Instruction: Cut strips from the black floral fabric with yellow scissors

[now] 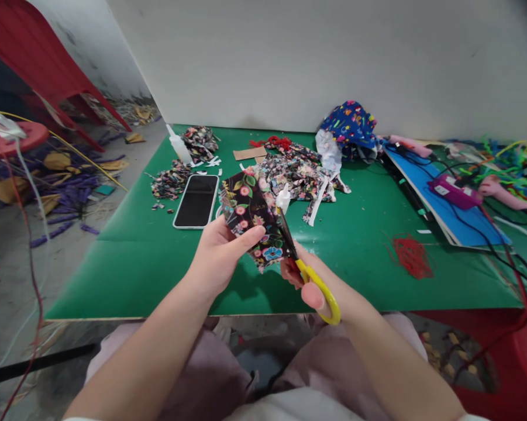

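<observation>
The left hand (217, 257) pinches a piece of dark floral fabric (252, 216) between thumb and fingers, closed on its near edge and holding it up just above the green counter (355, 234), near its front edge. The right hand (309, 280) is closed through the yellow handles of a pair of scissors (302, 263), whose dark blades run up along the right edge of the fabric; how far the blades are parted cannot be told, since they lie against the busy print. The step in hand looks like cutting along that right edge of the piece, with the cut somewhere partway. As a judgement, the next move calls for the left hand to keep the cloth taut and turn it a little so that the blades can follow the line, while the right hand works the handles in short bites. Just behind the fabric lies a phone (196, 200), face up, and a small white bottle (283, 197) stands against a heap of patterned scraps (298, 169). Further back sit a second white bottle (178, 143), a blue printed bundle (351, 126) and a bit of cardboard (250, 153); a tangle of red thread (411, 256) lies to the right, well apart from the hands
</observation>
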{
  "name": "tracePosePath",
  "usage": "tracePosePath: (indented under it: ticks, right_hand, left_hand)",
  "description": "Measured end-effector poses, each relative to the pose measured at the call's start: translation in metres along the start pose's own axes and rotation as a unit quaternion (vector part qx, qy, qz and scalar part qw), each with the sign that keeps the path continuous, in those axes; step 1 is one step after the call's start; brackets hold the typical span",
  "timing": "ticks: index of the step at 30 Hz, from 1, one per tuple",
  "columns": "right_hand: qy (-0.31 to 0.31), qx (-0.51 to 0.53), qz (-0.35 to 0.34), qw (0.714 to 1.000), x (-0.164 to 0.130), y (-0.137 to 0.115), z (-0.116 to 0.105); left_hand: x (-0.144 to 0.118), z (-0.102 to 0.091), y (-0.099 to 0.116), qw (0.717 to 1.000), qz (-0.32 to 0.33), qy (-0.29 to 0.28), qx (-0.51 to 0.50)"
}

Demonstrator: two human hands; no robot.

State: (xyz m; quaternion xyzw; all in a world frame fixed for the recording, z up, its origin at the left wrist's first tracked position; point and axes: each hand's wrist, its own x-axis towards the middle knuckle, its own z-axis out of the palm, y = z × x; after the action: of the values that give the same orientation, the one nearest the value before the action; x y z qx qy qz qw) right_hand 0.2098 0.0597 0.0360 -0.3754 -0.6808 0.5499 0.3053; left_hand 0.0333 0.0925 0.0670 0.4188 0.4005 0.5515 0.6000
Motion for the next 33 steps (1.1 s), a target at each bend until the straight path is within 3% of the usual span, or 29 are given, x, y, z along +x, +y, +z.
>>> tracePosePath:
  ticks: [12, 24, 33]
  right_hand:
    - [-0.019, -0.023, 0.001, 1.000, 0.000, -0.017, -0.004]
    - [0.071, 0.009, -0.027, 0.997, 0.000, 0.007, 0.012]
    - [0.091, -0.036, 0.000, 0.995, 0.001, 0.000, 0.011]
  left_hand:
    - [-0.001, 0.001, -0.003, 1.000, 0.004, -0.015, 0.007]
    - [-0.001, 0.002, -0.002, 1.000, -0.009, -0.018, 0.006]
    - [-0.001, 0.002, -0.002, 1.000, -0.013, -0.018, 0.003]
